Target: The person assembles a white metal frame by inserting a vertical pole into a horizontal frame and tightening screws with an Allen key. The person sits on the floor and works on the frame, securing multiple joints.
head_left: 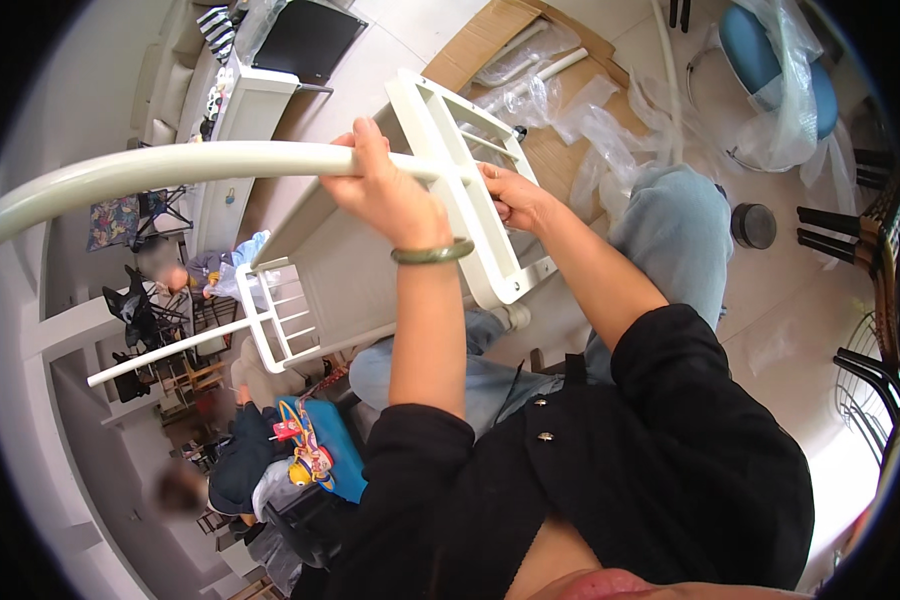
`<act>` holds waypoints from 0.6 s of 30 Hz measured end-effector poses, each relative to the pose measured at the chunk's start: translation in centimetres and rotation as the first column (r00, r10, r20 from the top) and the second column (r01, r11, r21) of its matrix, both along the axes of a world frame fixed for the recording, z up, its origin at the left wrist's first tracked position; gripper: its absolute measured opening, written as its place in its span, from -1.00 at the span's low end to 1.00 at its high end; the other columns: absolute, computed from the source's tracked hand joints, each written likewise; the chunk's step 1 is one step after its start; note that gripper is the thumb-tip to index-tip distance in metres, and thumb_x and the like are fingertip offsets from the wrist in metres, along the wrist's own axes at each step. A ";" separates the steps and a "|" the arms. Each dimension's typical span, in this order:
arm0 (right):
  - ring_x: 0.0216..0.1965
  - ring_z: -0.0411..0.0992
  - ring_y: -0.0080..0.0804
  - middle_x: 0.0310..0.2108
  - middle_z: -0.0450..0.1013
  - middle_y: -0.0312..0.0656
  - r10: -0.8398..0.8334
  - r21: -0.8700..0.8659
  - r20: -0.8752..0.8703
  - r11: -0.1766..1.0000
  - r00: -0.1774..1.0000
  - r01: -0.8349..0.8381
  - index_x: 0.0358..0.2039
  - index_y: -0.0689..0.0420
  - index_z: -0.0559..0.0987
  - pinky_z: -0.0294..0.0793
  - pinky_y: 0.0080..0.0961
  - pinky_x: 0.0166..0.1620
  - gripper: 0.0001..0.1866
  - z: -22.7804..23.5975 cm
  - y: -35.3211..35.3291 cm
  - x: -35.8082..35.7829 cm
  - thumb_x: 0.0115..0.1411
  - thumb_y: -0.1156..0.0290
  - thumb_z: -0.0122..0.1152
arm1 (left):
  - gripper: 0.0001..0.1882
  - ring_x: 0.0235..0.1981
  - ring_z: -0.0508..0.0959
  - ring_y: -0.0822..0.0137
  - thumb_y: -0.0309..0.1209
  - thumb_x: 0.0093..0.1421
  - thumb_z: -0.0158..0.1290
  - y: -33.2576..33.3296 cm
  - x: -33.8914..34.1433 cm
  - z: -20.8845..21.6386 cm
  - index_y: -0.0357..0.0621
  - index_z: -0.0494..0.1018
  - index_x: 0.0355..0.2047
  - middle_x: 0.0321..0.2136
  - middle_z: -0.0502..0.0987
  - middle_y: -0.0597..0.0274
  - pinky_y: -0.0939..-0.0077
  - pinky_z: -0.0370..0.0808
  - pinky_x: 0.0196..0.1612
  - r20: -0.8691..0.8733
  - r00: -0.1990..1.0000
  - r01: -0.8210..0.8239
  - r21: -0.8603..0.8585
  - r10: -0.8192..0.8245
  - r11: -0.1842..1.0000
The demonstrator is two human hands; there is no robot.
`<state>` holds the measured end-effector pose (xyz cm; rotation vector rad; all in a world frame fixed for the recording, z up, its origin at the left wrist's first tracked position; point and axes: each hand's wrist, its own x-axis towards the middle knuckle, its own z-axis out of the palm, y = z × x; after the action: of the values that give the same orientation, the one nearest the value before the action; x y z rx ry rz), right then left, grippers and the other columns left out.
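My left hand (395,200), a green bangle at its wrist, is wrapped round a long cream-white tube (205,158). The tube's near end meets a white slotted end frame (485,240) of a piece of furniture. On the other side of this frame, my right hand (518,198) has its fingers curled in against the frame's bars; what they pinch, if anything, is hidden. A flat pale panel (345,270) runs from this frame to a second white barred frame (278,315), from which a thinner white tube (170,352) sticks out to the left.
Opened cardboard (480,42) with plastic wrap (610,125) and white tubes lies beyond the frame. To the right are a blue wrapped chair (760,60), a round dark object (753,226) and stacked chairs (875,235). Two people are at the left, near a blue box (335,440).
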<state>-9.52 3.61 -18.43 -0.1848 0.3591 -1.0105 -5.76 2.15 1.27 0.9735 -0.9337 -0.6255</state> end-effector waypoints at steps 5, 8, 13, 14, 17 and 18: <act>-0.80 0.11 -0.86 -0.54 0.45 -0.47 -0.019 0.014 -0.078 1.000 0.997 0.020 -0.06 0.02 0.47 0.03 -0.88 -0.78 -0.79 -0.9 -0.6 0.1 0.31 0.36 0.04 | -0.62 -0.75 0.15 0.52 -0.36 0.19 0.09 -2.9 3.5 0.5 -0.04 0.16 -0.68 -0.81 0.13 0.44 0.50 0.20 -0.55 -0.023 0.831 0.553 0.144 -0.556 0.821; -0.80 0.12 -0.84 -0.58 0.45 -0.47 0.020 -0.001 -0.094 1.000 0.995 -0.020 -0.20 -0.02 0.52 0.00 -0.82 -0.78 -0.86 -0.2 -0.5 0.4 0.32 0.30 0.01 | -0.62 -0.75 0.13 0.51 -0.32 0.20 0.06 -4.6 7.2 0.6 0.01 0.15 -0.68 -0.81 0.13 0.46 0.48 0.18 -0.50 0.056 0.340 0.921 0.184 -0.939 0.344; -0.80 0.14 -0.82 -0.58 0.45 -0.47 0.002 0.093 -0.241 0.995 0.971 0.021 -0.05 -0.02 0.50 0.03 -0.80 -0.78 -0.74 2.2 -0.3 0.4 0.34 0.21 -0.03 | -0.69 -0.71 0.20 0.49 -0.33 0.18 0.09 -6.4 8.3 0.6 -0.02 0.21 -0.62 -0.77 0.22 0.43 0.45 0.23 -0.46 0.009 0.092 0.983 0.160 -0.996 0.093; -0.80 0.14 -0.82 -0.58 0.45 -0.46 0.000 0.114 -0.257 0.993 0.966 0.030 -0.02 -0.01 0.49 0.03 -0.80 -0.79 -0.72 2.4 -0.4 0.5 0.34 0.20 -0.04 | -0.71 -0.70 0.23 0.47 -0.34 0.17 0.10 -6.5 8.5 0.6 -0.03 0.24 -0.59 -0.74 0.26 0.41 0.43 0.27 -0.45 -0.007 0.064 0.987 0.150 -0.998 0.062; -0.78 0.14 -0.86 -0.54 0.45 -0.49 0.008 0.086 -0.246 0.996 0.969 0.013 0.07 0.00 0.43 0.12 -0.85 -0.76 -0.68 2.4 0.0 -0.1 0.34 0.26 -0.03 | -0.77 -0.57 0.36 0.42 -0.38 0.14 0.15 -2.7 5.0 0.0 -0.10 0.30 -0.47 -0.58 0.38 0.32 0.40 0.38 -0.35 0.111 0.772 0.615 0.123 -0.626 0.779; -0.78 0.14 -0.86 -0.55 0.44 -0.49 -0.011 0.048 -0.185 0.999 0.983 0.021 0.05 0.00 0.44 0.12 -0.85 -0.76 -0.70 1.6 -0.2 -0.5 0.34 0.28 -0.02 | -0.79 -0.45 0.43 0.40 -0.43 0.13 0.17 -1.6 4.3 -0.5 -0.17 0.32 -0.39 -0.46 0.41 0.25 0.47 0.43 -0.27 0.155 0.896 0.399 0.135 -0.417 0.907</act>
<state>-10.06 3.44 -16.86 -0.2318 0.5553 -1.0018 -1.48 0.54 0.80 0.9391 -1.2969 -0.9579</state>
